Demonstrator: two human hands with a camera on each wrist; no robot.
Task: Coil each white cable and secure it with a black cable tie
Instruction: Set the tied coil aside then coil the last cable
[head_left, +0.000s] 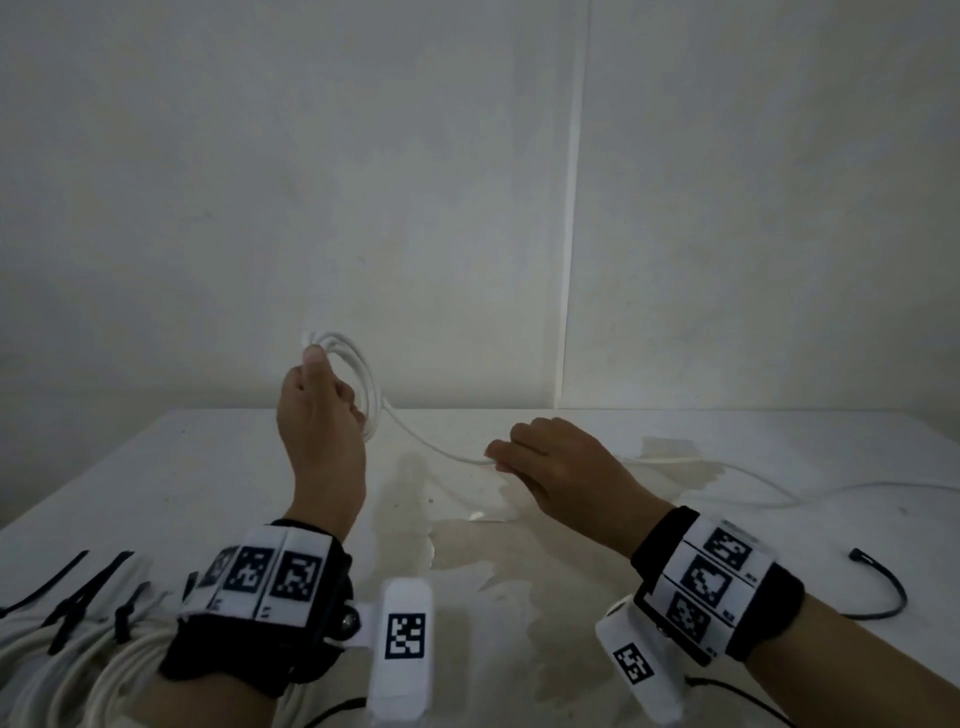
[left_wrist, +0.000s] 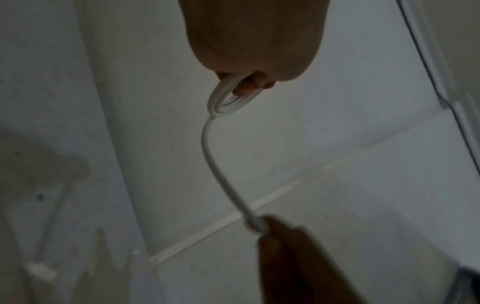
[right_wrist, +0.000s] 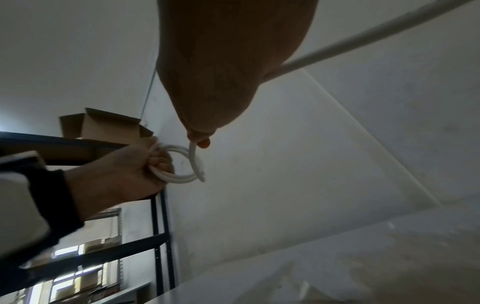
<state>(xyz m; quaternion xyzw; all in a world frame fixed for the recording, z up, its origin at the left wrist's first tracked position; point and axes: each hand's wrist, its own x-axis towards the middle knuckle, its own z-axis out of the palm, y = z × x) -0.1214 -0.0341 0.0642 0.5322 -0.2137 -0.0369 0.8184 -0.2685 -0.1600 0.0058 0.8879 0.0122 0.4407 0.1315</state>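
Observation:
My left hand (head_left: 317, 400) is raised above the table's far edge and grips a coil of white cable (head_left: 363, 384) of several loops; the right wrist view shows its fingers curled through the coil (right_wrist: 182, 164). From the coil a single strand (head_left: 426, 441) runs down to my right hand (head_left: 540, 457), which pinches it just above the table. Past that hand the loose cable (head_left: 769, 491) trails right along the table. In the left wrist view the coil (left_wrist: 223, 100) hangs below my palm and the strand (left_wrist: 215, 164) leads to the right hand's fingers (left_wrist: 280, 232).
A loose black cable tie (head_left: 888, 587) lies on the white table (head_left: 519, 597) to the right. At the near left sits a pile of coiled white cables (head_left: 78, 649) with black ties (head_left: 78, 592). A wall stands right behind the table; a metal shelf (right_wrist: 161, 226) with boxes is to the left.

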